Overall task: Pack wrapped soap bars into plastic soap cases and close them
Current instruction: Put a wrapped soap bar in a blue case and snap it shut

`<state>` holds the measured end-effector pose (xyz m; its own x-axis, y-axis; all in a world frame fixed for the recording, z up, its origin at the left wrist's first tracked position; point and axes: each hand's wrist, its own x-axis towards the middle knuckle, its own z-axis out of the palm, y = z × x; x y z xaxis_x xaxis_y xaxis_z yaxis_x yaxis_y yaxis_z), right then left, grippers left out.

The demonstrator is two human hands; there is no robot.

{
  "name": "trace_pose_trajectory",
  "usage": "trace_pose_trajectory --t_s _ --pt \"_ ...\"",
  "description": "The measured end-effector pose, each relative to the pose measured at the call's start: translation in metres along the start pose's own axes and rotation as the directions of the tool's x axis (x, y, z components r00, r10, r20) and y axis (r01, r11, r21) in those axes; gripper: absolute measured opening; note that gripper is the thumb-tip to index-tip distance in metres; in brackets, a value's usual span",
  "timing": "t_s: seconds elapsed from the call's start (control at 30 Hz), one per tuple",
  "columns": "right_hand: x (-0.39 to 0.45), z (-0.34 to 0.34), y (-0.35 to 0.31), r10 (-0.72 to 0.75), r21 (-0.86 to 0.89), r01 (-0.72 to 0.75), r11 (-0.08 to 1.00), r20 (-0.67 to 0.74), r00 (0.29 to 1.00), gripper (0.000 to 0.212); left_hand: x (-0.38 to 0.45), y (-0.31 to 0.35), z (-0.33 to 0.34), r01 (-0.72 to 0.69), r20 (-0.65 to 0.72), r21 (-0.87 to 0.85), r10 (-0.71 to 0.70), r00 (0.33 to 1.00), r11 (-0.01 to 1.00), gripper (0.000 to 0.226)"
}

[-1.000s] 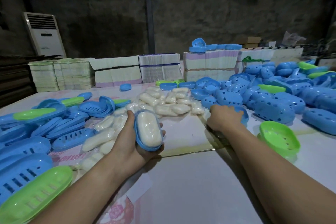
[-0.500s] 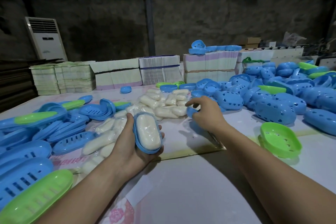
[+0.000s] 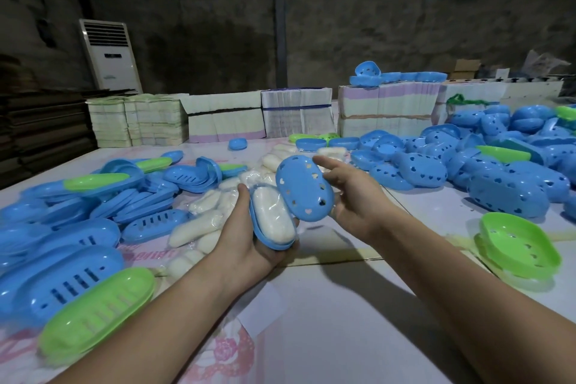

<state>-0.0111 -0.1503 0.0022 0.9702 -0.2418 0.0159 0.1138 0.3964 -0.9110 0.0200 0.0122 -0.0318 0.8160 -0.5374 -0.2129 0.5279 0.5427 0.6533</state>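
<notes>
Left hand (image 3: 246, 237): fingers curled under and around a blue case bottom (image 3: 271, 227), thumb up along its left edge, gripping it tilted above the table (image 3: 358, 321). Inside the bottom, a white wrapped soap bar (image 3: 273, 215), lying flat and filling the tray, uncovered.

Right hand (image 3: 355, 196): thumb and fingers pinching a blue lid (image 3: 304, 188) by its right rim, index finger stretched out past the top edge. Lid dotted with heart-shaped holes, domed side toward the camera, tilted, lower left edge just beside the soap and overlapping the case bottom's upper right; touching or not, cannot tell. Not yet closed over the soap.

Behind the hands: a loose heap of wrapped soap bars (image 3: 199, 224) on the table, running back toward the middle. Left of it, a spread of blue slotted bottoms (image 3: 62, 277), with a green bottom (image 3: 96, 312) nearest the camera and overlapping one of them. Right of the hands, a big pile of blue lids (image 3: 498, 184) with the same heart holes, and a green lid (image 3: 519, 243) lying open side up, well apart from the pile's front edge.

At the far edge of the table, bundled stacks of flat cartons (image 3: 296, 114), some blue case parts on top of one. Farther back, a white air conditioner (image 3: 109, 54) standing against a dark wall.
</notes>
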Motion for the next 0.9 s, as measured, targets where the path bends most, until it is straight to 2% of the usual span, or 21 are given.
trace_pose_trajectory --t_s 0.07,0.1,0.23,0.3,0.4,0.5,0.63,0.77,0.9 --pt "0.001 -0.001 0.004 -0.083 -0.270 0.064 0.961 -0.061 0.995 0.026 0.002 0.001 0.001 0.027 -0.014 -0.049 -0.027 1.000 0.998 0.076" --pt "0.001 -0.002 0.007 -0.123 -0.398 0.088 0.913 -0.064 0.990 0.029 0.003 0.001 0.001 0.030 -0.019 -0.064 -0.031 0.999 0.998 0.074" --pt "-0.004 -0.001 0.019 -0.217 -0.717 0.197 0.669 0.066 0.974 0.061 0.000 0.004 0.001 0.021 0.022 -0.056 -0.019 1.000 0.998 0.069" --pt "-0.004 0.000 0.022 -0.222 -0.754 0.207 0.624 0.083 0.972 0.065 -0.001 0.005 0.001 0.011 0.027 -0.047 -0.010 1.000 0.999 0.070" --pt "-0.004 0.002 0.020 -0.239 -0.754 0.210 0.622 0.073 0.968 0.062 0.000 0.004 0.003 -0.021 -0.021 -0.014 0.020 1.000 1.000 0.069" --pt "-0.007 0.004 0.019 -0.229 -0.746 0.240 0.622 0.121 0.966 0.064 -0.001 0.000 0.007 -0.023 -0.067 0.020 0.024 0.997 1.000 0.064" --pt "-0.011 0.009 0.022 -0.202 -0.834 0.258 0.488 0.180 0.963 0.057 -0.003 -0.002 0.007 0.001 -0.023 0.022 0.000 1.000 1.000 0.067" --pt "-0.015 0.013 0.022 -0.241 -0.913 0.301 0.274 0.238 0.941 0.071 -0.004 -0.002 0.007 -0.018 0.008 0.044 0.018 1.000 0.999 0.063" --pt "-0.017 0.016 0.023 -0.259 -0.908 0.338 0.247 0.274 0.926 0.071 -0.005 -0.003 0.009 -0.063 0.038 0.140 0.058 0.998 0.988 0.060"
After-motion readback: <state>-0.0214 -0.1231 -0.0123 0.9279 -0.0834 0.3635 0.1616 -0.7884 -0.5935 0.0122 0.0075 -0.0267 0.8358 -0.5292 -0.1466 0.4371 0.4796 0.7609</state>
